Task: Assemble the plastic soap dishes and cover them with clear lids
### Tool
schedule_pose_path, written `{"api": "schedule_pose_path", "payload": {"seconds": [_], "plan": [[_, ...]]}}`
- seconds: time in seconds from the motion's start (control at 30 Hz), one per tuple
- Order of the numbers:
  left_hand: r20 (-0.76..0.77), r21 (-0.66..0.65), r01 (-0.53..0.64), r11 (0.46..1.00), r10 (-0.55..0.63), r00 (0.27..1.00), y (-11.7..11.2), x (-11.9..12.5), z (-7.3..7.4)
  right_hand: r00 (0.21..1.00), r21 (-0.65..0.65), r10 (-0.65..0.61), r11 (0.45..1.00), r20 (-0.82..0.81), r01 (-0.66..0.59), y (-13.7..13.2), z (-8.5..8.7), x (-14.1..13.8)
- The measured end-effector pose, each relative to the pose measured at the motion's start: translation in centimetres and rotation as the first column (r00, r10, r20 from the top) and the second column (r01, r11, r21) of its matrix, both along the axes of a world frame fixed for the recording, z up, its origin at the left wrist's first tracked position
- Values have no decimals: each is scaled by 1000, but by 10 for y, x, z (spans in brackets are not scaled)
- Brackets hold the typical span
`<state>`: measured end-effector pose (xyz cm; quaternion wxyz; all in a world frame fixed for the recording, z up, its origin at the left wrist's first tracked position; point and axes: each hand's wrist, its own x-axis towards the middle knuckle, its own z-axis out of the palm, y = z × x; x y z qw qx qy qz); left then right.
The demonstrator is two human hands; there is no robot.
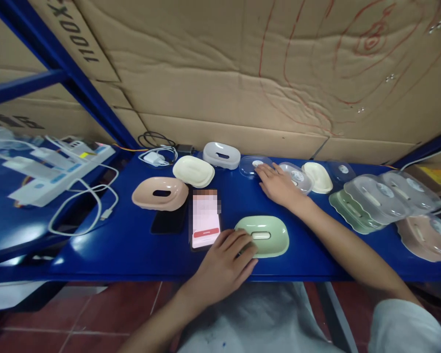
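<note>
An oval green soap dish lies near the table's front edge, a pale piece showing at its central slot. My left hand has its fingers curled round the dish's left rim, with the thumb on the near side. Farther back, my right hand reaches with fingers stretched out, the tips at the right side of a clear oval lid. Another clear lid with a round label lies just beyond that hand's wrist. Behind it to the right is a cream oval tray.
A lit phone lies left of the green dish. A pink dish, a cream tray and a white dish stand behind. Lidded dishes crowd the right; a power strip with cables lies left.
</note>
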<state>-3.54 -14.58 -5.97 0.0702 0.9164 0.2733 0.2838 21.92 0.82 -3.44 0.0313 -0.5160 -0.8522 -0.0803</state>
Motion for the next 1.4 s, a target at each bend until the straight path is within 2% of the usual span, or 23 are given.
{"api": "schedule_pose_path", "payload": {"seconds": [0.1,0.2,0.27,0.37,0.5,0.6,0.7,0.8,0.97,1.07,1.17,1.27,1.4], "plan": [[-22,-6,2,1000,-2,1000,-1,0,-1,991,0,117,993,-64,-118,-31,-1,6],[-27,-13,26,1000,-26,999,-1,1,1,943,-37,263,960,-205,-276,-62,2,19],[-40,-9,73,997,-73,997,-2,1,2,913,-59,289,946,-288,-318,-76,2,29],[-65,-3,118,993,-118,991,-2,0,4,908,-85,250,952,-337,-294,-81,-3,41],[-29,0,85,996,-85,996,-2,-1,2,890,-187,191,939,-414,-288,-74,-9,49],[9,25,50,998,-50,999,-2,-2,0,852,-210,106,947,-513,-244,-76,-3,51],[9,43,46,998,-47,999,-2,-3,-1,816,-192,57,960,-575,-203,-90,8,49],[21,64,23,998,-24,999,-4,-3,-1,835,-162,73,968,-546,-191,-115,13,45],[71,114,-41,993,33,997,-4,-3,0,864,-77,166,970,-476,-229,-165,2,35],[89,42,-11,999,8,996,-2,-4,-2,856,-35,217,964,-468,-264,-184,-8,26],[121,-84,36,996,-25,992,1,-7,-4,836,56,281,956,-471,-289,-191,-15,16],[155,-119,66,991,-47,987,2,-9,-4,828,139,350,937,-438,-322,-192,-19,12],[155,-113,58,992,-40,987,4,-8,-1,842,107,340,939,-420,-326,-191,-20,15]]}}
